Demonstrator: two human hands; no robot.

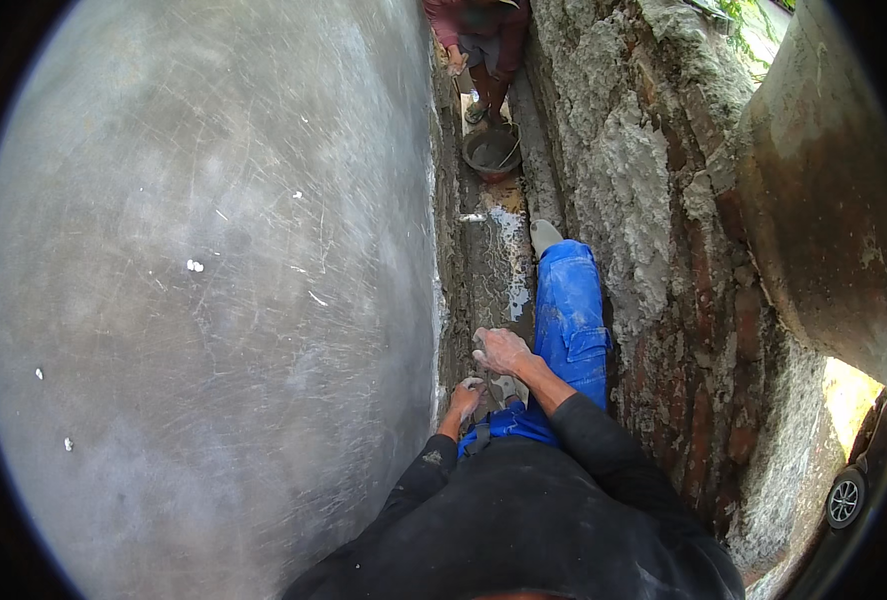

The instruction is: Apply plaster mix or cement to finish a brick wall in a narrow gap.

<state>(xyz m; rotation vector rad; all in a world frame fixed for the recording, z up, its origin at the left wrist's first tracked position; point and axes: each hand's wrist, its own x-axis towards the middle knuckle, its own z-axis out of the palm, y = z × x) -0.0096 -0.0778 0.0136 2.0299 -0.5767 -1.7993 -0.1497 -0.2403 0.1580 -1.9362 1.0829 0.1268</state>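
Note:
My right hand (505, 349), pale with dried plaster or cement, is held over the narrow gap in front of my blue trousers (571, 310). Its fingers curl inward, and whatever they may hold is hidden. Lower and to the left, my left hand (468, 396) is close beside the foot of the smooth grey wall (264, 300). Those fingers are bent too, with dusty tips, and I cannot make out anything in them. My right foot, in a pale shoe (545, 235), is set forward along the gap.
Rough brickwork with lumpy mortar (654, 270) bounds the right side. Farther along the gap stands a dark bucket (492, 150), with another person (479, 45) just behind it. Wet patches mark the gap's floor (494, 265). A curved, stained surface (824, 190) juts in at upper right; a car wheel (846, 498) shows below.

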